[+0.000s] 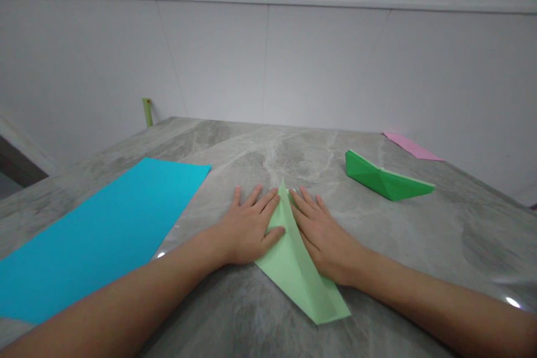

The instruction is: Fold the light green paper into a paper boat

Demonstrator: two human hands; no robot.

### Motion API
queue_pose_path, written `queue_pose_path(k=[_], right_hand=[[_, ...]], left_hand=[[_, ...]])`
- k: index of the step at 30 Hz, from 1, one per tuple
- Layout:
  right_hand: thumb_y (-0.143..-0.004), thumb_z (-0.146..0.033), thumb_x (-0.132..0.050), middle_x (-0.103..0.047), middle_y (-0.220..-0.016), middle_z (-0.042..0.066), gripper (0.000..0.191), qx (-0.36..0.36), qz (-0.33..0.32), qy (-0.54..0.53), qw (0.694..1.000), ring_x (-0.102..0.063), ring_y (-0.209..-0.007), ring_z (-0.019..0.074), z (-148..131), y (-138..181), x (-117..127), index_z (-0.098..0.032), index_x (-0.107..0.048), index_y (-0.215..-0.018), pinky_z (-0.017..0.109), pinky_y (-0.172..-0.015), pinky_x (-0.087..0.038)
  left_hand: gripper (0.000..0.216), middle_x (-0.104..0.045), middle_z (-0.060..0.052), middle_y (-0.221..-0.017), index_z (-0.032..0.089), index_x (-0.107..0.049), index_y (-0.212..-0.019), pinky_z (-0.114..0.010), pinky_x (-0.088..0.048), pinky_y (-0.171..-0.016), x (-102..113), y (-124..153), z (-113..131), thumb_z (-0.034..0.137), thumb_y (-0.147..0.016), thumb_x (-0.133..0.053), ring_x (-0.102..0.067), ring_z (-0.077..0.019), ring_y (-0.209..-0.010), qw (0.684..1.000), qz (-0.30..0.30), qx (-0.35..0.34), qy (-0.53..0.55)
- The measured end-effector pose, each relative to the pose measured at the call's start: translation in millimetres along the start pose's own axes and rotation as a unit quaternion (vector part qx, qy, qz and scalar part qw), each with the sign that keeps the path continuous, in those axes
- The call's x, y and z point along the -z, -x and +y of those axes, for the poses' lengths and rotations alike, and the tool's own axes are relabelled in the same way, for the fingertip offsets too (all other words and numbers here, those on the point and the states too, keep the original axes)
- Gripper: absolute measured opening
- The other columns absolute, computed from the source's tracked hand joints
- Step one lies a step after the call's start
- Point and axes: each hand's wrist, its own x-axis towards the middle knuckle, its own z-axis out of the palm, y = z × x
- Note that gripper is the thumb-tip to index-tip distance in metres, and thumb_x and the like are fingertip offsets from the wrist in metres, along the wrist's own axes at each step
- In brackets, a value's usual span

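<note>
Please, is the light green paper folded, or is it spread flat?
Folded: the light green paper shows a raised fold along its length, between the left hand and right hand.

I see grey marbled desk (247, 148), bright light reflections (512, 302) on its surface. To my left, blue paper sheet (121, 224) lying flat. To my right, folded green paper boat (384, 179); beyond it, pink paper (413, 146) at desk's far right edge. Behind, pale panelled wall (210, 56). Yellow-green strip (147, 113) near far left corner; can't tell what.
</note>
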Motion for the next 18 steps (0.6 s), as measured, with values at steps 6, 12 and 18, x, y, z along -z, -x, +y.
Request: queue_pose_path(k=[6, 12, 18], right_hand=[[-0.091, -0.045, -0.042, -0.050, -0.136, 0.014, 0.042, -0.004, -0.006, -0.058, 0.998, -0.029, -0.136, 0.0354, -1.4, -1.6, 12.9, -0.017, -0.065, -0.110, 0.058, -0.110, -0.022], [-0.073, -0.024, -0.064, -0.060, -0.120, 0.010, 0.017, 0.018, -0.070, -0.020, 0.997, -0.049, -0.119, 0.0352, -9.4, 4.6, 34.4, -0.021, -0.068, -0.089, 0.060, -0.105, -0.025], [-0.073, -0.003, -0.049, -0.066, -0.074, 0.006, 0.019, 0.021, -0.035, 0.089, 0.995, -0.062, -0.077, 0.0210, 3.9, -2.4, 43.7, -0.016, -0.062, -0.069, 0.038, -0.082, -0.042]], left_hand=[[0.048, -0.046, -0.016, -0.138, 0.015, -0.048, -0.128, -0.073, -0.004, -0.103, 2.9, -2.3, -1.3, 0.044, -0.091, -0.036, -0.036, -0.0371, -0.129, 0.996, 0.071, 0.039, -0.028], [0.050, -0.035, -0.017, -0.144, 0.013, -0.041, -0.131, -0.061, -0.015, -0.109, 17.8, -3.2, -3.4, 0.020, -0.082, -0.045, -0.025, -0.0320, -0.137, 0.979, 0.201, 0.033, 0.008], [0.046, -0.059, -0.010, -0.120, 0.017, -0.046, -0.128, -0.060, 0.002, -0.111, 30.9, 1.7, -0.9, 0.027, -0.083, -0.052, -0.050, -0.0267, -0.117, 0.982, 0.170, -0.078, 0.022]])
